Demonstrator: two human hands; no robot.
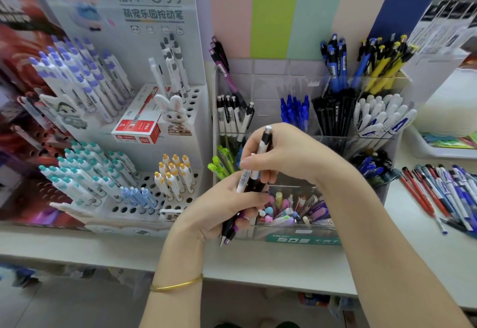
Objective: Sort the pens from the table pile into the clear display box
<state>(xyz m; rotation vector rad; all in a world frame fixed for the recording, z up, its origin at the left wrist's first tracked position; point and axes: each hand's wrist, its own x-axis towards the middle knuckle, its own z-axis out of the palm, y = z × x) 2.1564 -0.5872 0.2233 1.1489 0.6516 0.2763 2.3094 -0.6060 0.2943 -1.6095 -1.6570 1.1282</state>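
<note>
At centre frame, the left hand point(224, 206) grips a small bundle of pens point(228, 229) while the right hand point(286, 154) pinches a white-and-black pen point(266, 138) above it. Behind them the clear display box point(265, 87) looks largely stocked. At the right edge the table pile point(444, 193) is sizeable, so I judge much sorting is left.

White table point(258, 263), on which a clear display box point(296, 234) is set; a white perforated pen stand point(196, 110) is placed just left of it, and a loose pen pile point(449, 196) and a white tray point(444, 152) to its right.
</note>
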